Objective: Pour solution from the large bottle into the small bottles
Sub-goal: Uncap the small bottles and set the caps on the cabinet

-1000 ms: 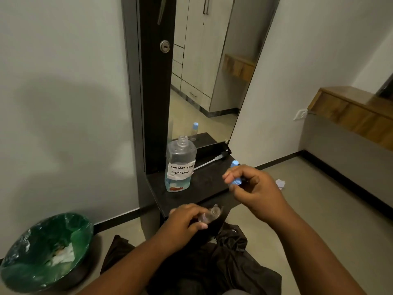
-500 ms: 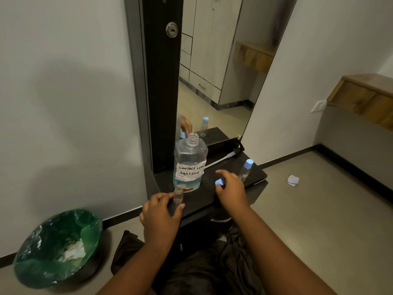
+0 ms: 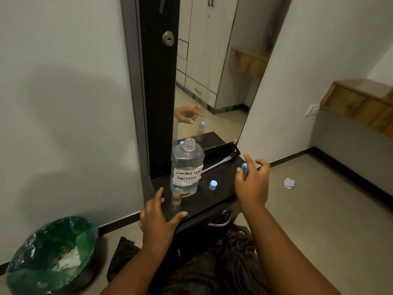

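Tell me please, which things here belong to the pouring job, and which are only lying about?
For the job:
- large bottle, uncapped, labelled contact lens solution
- small open bottle in front of it
- loose blue cap on the shelf
- capped small bottle behind the right hand

Lying about:
- green-lined bin
- crumpled paper on the floor
- pump tube
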